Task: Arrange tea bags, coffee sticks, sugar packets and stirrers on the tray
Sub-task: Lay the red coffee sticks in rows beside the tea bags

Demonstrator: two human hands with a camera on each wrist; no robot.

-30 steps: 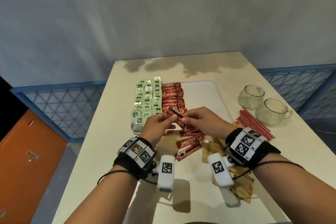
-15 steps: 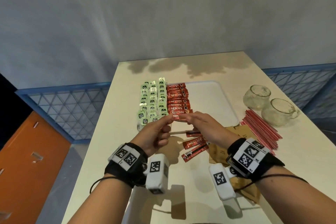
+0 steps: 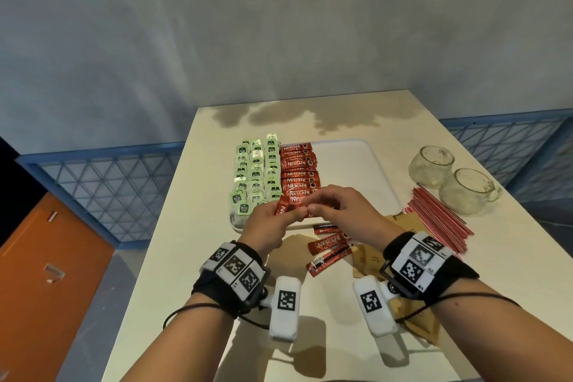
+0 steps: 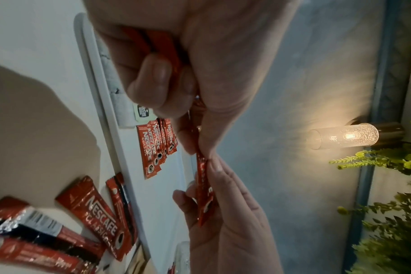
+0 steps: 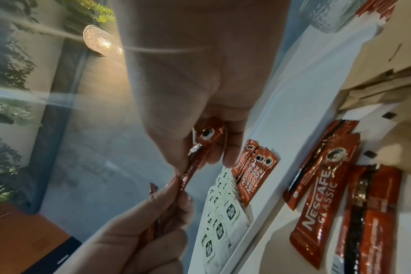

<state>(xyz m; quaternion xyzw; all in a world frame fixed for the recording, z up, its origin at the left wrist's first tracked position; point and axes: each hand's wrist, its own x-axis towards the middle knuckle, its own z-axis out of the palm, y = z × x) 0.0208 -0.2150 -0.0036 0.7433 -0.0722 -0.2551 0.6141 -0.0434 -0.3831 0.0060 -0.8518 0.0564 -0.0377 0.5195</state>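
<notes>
A white tray (image 3: 356, 164) holds rows of green tea bags (image 3: 254, 170) and a row of red coffee sticks (image 3: 299, 170). Over the tray's near edge my left hand (image 3: 288, 217) and right hand (image 3: 322, 205) meet. Together they pinch one red coffee stick (image 5: 195, 161) by its two ends. In the left wrist view my left hand (image 4: 176, 83) also grips further sticks (image 4: 162, 42) in its palm. Three loose coffee sticks (image 3: 328, 246) lie on the table below the hands. Brown sugar packets (image 3: 370, 259) lie to their right, and red stirrers (image 3: 440, 220) lie further right.
Two glass cups (image 3: 431, 161) (image 3: 465, 192) stand at the right of the table (image 3: 186, 242), beyond the stirrers. The tray's right half is bare. More brown packets (image 3: 418, 322) lie near the table's front edge under my right wrist. A lit wall lamp (image 4: 345, 136) shows in the wrist views.
Both hands have moved forward from above the loose sticks to the near end of the coffee row. The stick between them has turned from slanted to nearly level, and the fingertips have drawn together.
</notes>
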